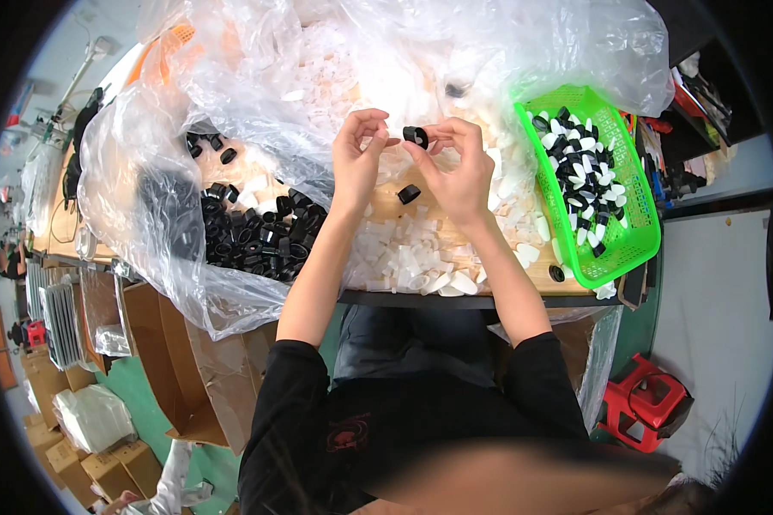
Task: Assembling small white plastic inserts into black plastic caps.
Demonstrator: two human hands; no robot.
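Note:
Over the table's middle, my right hand [458, 167] pinches a short hollow black cap [416, 136] between thumb and fingers. Just left of that cap is my left hand [356, 159], its fingers curled in toward the thumb. Whatever those left fingertips hold, if anything, is too small to make out. Below the hands, a loose black cap [410, 194] lies on the wood. Small translucent white plastic pieces [412, 249] are heaped between my forearms. Left of my left forearm, many similar black caps [258, 232] lie piled on clear plastic.
A green basket [631, 215] at the right holds black-and-white pieces. Crumpled clear plastic bags [223, 103] cover the table's left and far parts. A cardboard box [168, 352] stands below the left edge; a red stool [644, 403] is on the floor at right.

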